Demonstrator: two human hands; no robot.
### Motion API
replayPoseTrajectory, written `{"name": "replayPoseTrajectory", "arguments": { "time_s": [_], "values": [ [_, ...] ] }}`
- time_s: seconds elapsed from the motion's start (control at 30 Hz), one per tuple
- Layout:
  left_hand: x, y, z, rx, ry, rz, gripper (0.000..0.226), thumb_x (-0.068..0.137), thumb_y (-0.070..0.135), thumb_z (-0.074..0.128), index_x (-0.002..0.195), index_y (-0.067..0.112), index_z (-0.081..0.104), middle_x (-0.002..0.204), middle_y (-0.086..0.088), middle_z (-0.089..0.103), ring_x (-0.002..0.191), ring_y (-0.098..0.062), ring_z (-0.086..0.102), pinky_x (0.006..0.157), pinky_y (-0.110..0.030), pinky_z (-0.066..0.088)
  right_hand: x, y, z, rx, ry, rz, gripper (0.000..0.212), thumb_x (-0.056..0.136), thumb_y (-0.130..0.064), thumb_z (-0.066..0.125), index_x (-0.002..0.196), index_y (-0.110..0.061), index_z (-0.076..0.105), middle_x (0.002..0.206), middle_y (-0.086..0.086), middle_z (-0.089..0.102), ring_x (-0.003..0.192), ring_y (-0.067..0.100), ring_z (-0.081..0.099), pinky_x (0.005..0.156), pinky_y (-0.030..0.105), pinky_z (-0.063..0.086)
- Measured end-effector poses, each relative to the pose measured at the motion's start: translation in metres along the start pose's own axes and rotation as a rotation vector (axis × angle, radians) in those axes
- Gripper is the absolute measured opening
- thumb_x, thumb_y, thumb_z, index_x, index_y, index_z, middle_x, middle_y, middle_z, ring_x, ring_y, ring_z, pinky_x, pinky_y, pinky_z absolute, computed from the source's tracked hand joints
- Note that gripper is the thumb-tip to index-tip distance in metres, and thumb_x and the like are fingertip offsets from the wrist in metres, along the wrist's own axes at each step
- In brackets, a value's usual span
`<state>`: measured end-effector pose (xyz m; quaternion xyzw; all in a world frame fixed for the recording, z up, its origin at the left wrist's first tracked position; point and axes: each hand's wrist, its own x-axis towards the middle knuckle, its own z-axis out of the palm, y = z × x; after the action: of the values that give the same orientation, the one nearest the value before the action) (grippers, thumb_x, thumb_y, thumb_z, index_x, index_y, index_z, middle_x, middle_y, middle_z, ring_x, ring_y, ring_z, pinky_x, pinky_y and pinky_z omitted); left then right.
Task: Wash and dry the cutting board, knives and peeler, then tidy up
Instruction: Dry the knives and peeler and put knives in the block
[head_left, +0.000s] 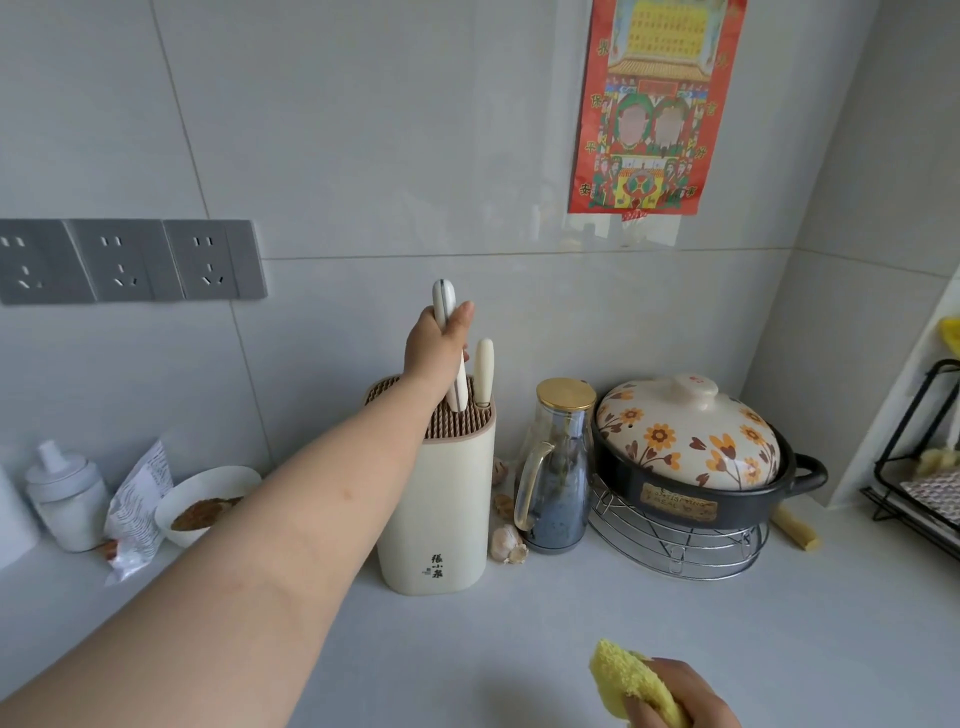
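While left hand (434, 340) grips, knife (444, 301) upright, handle up.

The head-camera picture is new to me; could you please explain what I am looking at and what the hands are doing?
There is no machine here: a person wears one wide-angle camera on the head, looking forward and down, so you see their own arms. The left hand grips a cream-handled knife, whose lower end is in the slots of the knife block, beside a second handle standing there. The right hand, bottom right, holds a yellow cloth. On the grey counter also stand a glass jug, a flowered clay pot on a wire rack, garlic bulbs, a bowl, a packet and a white jar.
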<state>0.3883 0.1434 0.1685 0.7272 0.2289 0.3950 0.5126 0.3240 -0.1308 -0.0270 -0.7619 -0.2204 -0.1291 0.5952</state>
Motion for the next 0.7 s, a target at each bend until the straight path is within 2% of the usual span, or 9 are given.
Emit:
{"name": "replayPoseTrajectory", "arguments": {
  "time_s": [0.07,0.17,0.27,0.33,0.4,0.47,0.53,0.63,0.7],
  "values": [
    [0.001,-0.001,-0.001,0.009,-0.014,-0.017,0.029,0.094,0.034,0.047,0.070,0.022,0.038,0.064,0.002,0.048,0.057,-0.011,0.050,0.058,-0.023,0.043,-0.004,-0.001,-0.008,-0.004,0.014,-0.034,0.042,0.052,-0.008,0.056,0.069,-0.045,0.066,0.076,-0.017,0.066,0.072,-0.002,0.062,0.063,0.001,0.043],
    [0.001,-0.001,-0.007,0.046,-0.057,-0.032,0.027,0.095,0.038,0.044,0.081,0.016,0.046,0.069,-0.001,0.052,0.067,-0.019,0.055,0.064,-0.028,0.042,-0.008,-0.008,-0.018,-0.027,0.017,0.001,0.043,0.052,-0.010,0.057,0.066,-0.049,0.065,0.076,-0.019,0.066,0.074,-0.003,0.062,0.063,0.000,0.042],
    [-0.006,0.004,-0.015,0.119,-0.102,-0.044,0.040,0.095,0.041,0.041,0.112,0.004,0.048,0.093,-0.006,0.052,0.088,-0.024,0.050,0.073,-0.024,0.032,-0.011,-0.020,-0.029,-0.048,-0.003,0.091,0.042,0.055,-0.012,0.060,0.057,-0.054,0.063,0.078,-0.025,0.065,0.081,-0.002,0.060,0.062,0.000,0.042],
    [-0.013,0.005,-0.023,0.133,-0.107,-0.058,0.049,0.094,0.041,0.043,0.123,0.001,0.044,0.108,-0.007,0.052,0.097,-0.023,0.049,0.078,-0.023,0.031,-0.011,-0.031,-0.039,-0.064,-0.095,0.181,0.056,0.067,-0.003,0.068,0.053,-0.057,0.061,0.078,-0.035,0.061,0.083,-0.011,0.056,0.065,-0.002,0.040],
    [-0.021,0.006,-0.031,0.155,-0.062,-0.052,0.054,0.092,0.040,0.048,0.130,0.002,0.041,0.126,-0.011,0.050,0.114,-0.026,0.049,0.086,-0.025,0.033,-0.013,-0.045,-0.052,-0.085,-0.146,0.241,0.071,0.070,0.008,0.067,0.049,-0.060,0.058,0.073,-0.042,0.057,0.078,-0.022,0.053,0.067,-0.004,0.038],
    [-0.035,0.012,-0.039,0.172,0.020,-0.007,0.048,0.092,0.033,0.051,0.129,0.003,0.044,0.130,-0.012,0.049,0.118,-0.026,0.048,0.090,-0.026,0.035,-0.020,-0.060,-0.065,-0.115,-0.161,0.265,0.074,0.071,0.008,0.066,0.048,-0.061,0.056,0.071,-0.044,0.054,0.076,-0.025,0.051,0.067,-0.004,0.038],
    [-0.057,0.023,-0.040,0.147,0.021,0.038,0.036,0.092,0.025,0.051,0.120,0.003,0.052,0.123,-0.012,0.056,0.113,-0.026,0.052,0.083,-0.024,0.035,-0.030,-0.068,-0.080,-0.147,-0.148,0.286,0.074,0.072,0.006,0.067,0.051,-0.064,0.055,0.073,-0.046,0.053,0.077,-0.025,0.050,0.068,-0.003,0.038],
    [-0.097,0.034,-0.025,0.068,-0.160,0.110,0.021,0.092,0.018,0.050,0.102,0.004,0.061,0.105,-0.013,0.064,0.102,-0.027,0.058,0.077,-0.023,0.036,-0.043,-0.076,-0.104,-0.208,-0.085,0.323,0.073,0.073,0.003,0.067,0.053,-0.066,0.054,0.075,-0.047,0.053,0.078,-0.024,0.050,0.069,-0.001,0.038],
    [-0.130,0.037,-0.012,-0.004,-0.340,0.165,0.013,0.091,0.014,0.052,0.083,0.010,0.061,0.084,-0.006,0.065,0.084,-0.016,0.062,0.076,-0.022,0.042,-0.051,-0.080,-0.121,-0.226,-0.059,0.353,0.065,0.074,0.003,0.067,0.051,-0.057,0.060,0.075,-0.041,0.057,0.078,-0.017,0.055,0.068,-0.001,0.039]
  ]
}}
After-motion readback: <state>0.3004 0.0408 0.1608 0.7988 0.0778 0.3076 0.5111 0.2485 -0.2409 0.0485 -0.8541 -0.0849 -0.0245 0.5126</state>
